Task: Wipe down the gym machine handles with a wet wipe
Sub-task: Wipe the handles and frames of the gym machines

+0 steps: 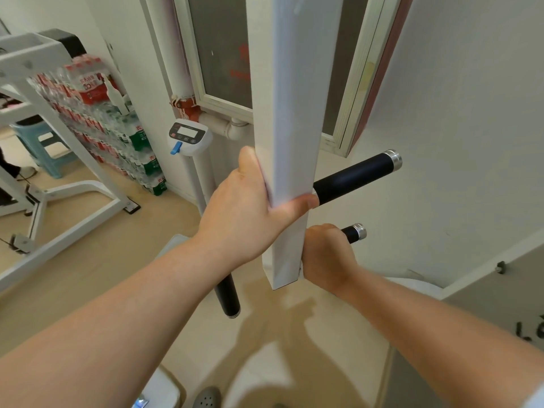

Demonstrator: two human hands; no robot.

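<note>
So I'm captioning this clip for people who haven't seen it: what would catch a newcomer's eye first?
The white post running down the centre, with the left hand gripping it. Just below, the right hand wraps round the lower black handle, while the upper black handle, silver-capped, juts out to the right. Stacked packs of bottled water stand at far left.

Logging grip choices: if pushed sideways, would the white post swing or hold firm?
The white post probably swings: its lower end hangs free above the floor, and the left hand grips it, perhaps steadying. It looks like rigid square tube, unlikely to flex. The right hand gripping the lower handle could tug it.
</note>
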